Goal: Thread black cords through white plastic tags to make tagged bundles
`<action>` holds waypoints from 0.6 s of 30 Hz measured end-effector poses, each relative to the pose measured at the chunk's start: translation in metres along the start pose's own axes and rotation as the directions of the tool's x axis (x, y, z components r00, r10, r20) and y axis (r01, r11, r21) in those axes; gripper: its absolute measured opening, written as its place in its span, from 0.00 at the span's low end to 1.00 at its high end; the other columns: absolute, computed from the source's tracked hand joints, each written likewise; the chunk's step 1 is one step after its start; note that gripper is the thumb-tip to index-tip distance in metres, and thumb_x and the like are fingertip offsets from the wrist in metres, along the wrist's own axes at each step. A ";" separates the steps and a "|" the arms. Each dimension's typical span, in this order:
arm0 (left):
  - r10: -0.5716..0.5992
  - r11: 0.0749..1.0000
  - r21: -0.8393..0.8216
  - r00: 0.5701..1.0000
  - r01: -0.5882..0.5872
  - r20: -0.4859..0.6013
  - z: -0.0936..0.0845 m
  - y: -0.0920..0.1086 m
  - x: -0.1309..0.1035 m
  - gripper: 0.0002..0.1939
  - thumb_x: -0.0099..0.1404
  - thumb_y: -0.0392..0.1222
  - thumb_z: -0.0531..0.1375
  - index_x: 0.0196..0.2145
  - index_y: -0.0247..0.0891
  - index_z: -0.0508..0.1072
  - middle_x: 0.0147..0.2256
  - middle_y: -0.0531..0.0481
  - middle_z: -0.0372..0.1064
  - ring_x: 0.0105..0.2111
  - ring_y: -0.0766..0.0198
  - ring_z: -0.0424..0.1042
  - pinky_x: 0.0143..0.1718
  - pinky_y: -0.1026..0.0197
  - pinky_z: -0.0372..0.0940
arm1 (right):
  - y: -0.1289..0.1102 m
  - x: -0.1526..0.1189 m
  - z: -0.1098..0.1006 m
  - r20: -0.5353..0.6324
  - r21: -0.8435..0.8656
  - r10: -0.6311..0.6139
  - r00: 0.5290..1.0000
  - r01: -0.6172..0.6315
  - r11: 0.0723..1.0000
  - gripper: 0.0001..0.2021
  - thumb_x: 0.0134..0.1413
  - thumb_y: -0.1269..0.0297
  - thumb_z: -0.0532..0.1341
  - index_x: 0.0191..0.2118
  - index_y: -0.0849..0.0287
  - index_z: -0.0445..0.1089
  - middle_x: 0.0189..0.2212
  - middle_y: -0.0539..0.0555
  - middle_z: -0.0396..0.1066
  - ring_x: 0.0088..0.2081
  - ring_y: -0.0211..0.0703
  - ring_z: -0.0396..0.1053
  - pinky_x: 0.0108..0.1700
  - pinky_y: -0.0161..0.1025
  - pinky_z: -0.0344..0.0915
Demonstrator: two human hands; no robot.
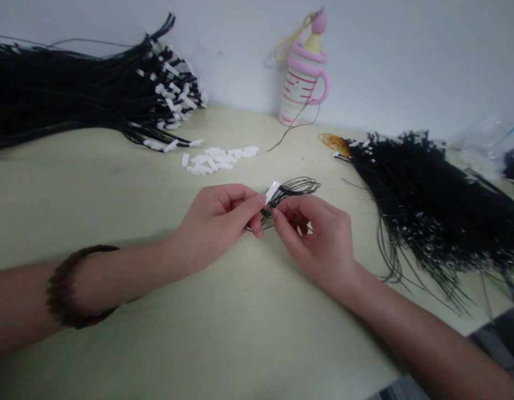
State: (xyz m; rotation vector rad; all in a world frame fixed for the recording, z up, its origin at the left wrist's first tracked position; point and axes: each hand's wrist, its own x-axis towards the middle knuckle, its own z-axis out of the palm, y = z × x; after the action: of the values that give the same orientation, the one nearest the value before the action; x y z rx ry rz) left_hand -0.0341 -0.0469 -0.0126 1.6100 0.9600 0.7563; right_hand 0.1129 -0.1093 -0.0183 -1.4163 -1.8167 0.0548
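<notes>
Between thumb and fingers, my left hand [225,222] pinches a white connector [272,192] near the middle of the view. Just to its right, my right hand [317,236] is closed, thumb and index fingertip together on thin black wire beside the connector. A coil of black wire [300,186] loops out behind the fingertips, and part of it hangs under my left fingers. Loose white connectors [215,160] lie in a small pile beyond my left hand.
A large bundle of black wires [81,91] with white ends lies at the back left. Another wire bundle [427,200] spreads over the right side. A pink and white cup [300,83] stands by the wall, a clear plastic bag [482,147] at the back right.
</notes>
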 end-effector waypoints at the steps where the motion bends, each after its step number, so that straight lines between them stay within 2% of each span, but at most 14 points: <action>1: -0.001 1.000 -0.005 1.000 0.001 0.000 0.001 0.000 0.000 0.14 0.60 0.43 0.55 0.20 0.36 0.68 0.17 0.55 0.66 0.18 0.72 0.59 0.21 0.67 0.54 | 0.000 0.001 0.000 -0.009 -0.027 -0.023 1.000 0.023 0.999 0.04 0.52 0.70 0.57 0.30 0.64 0.68 0.22 0.48 0.65 0.25 0.30 0.61 0.28 0.29 0.57; 12: 0.005 1.000 -0.004 0.999 -0.005 0.033 0.002 -0.004 -0.001 0.14 0.61 0.44 0.54 0.21 0.36 0.68 0.18 0.55 0.65 0.19 0.71 0.59 0.21 0.67 0.54 | -0.004 -0.003 -0.002 0.042 -0.207 -0.054 0.998 0.061 0.976 0.09 0.56 0.66 0.54 0.30 0.63 0.68 0.24 0.51 0.66 0.26 0.34 0.62 0.28 0.32 0.59; 18: 0.022 1.000 -0.011 1.000 -0.021 0.021 0.001 -0.004 -0.001 0.14 0.61 0.43 0.55 0.20 0.36 0.68 0.18 0.55 0.65 0.19 0.71 0.59 0.21 0.67 0.54 | -0.005 -0.002 0.000 0.052 -0.233 -0.043 0.998 0.054 0.971 0.09 0.57 0.66 0.52 0.31 0.64 0.67 0.25 0.52 0.65 0.25 0.34 0.62 0.28 0.32 0.59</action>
State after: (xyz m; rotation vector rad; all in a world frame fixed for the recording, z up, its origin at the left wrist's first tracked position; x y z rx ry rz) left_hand -0.0351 -0.0480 -0.0168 1.6183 0.9238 0.7570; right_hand 0.1090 -0.1123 -0.0172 -1.5419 -1.9456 -0.1587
